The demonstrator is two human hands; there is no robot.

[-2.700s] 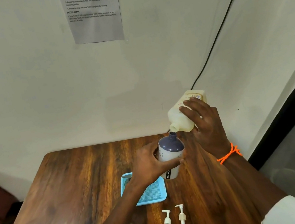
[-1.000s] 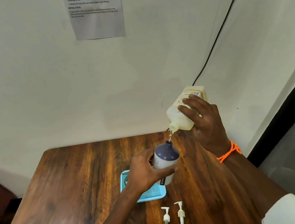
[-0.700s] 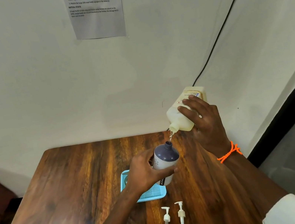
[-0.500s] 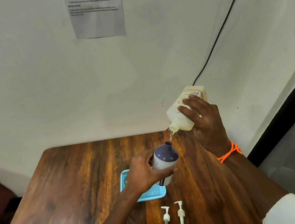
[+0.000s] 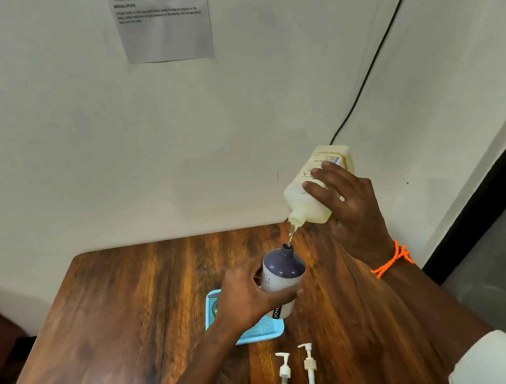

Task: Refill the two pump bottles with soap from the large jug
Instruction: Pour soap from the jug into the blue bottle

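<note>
A dark, glossy wooden table (image 5: 108, 333) stands against a pale wall, seen from above by the person working at it. On the wall above hangs a printed instruction sheet (image 5: 164, 19), its small text too blurred to read. Near the table's middle lies a light blue tray (image 5: 261, 331), partly hidden by the left hand (image 5: 245, 297). That hand's fingers and thumb curl round the body of a pump bottle (image 5: 282, 282), white below with a dark purple shoulder and an open neck, held tilted above the tray. In front of the tray two white pump heads (image 5: 296, 369) lie side by side on the table, their tubes pointing toward the viewer. A thin stream of soap (image 5: 290, 235) falls into the bottle's neck from a pale yellow soap jug (image 5: 309, 195), tipped spout-down just above it. The right hand (image 5: 351, 208) grips the jug, fingers wrapped across its label; an orange cord bracelet (image 5: 390, 261) circles that wrist. A black cable (image 5: 385, 32) runs diagonally down the wall behind.
</note>
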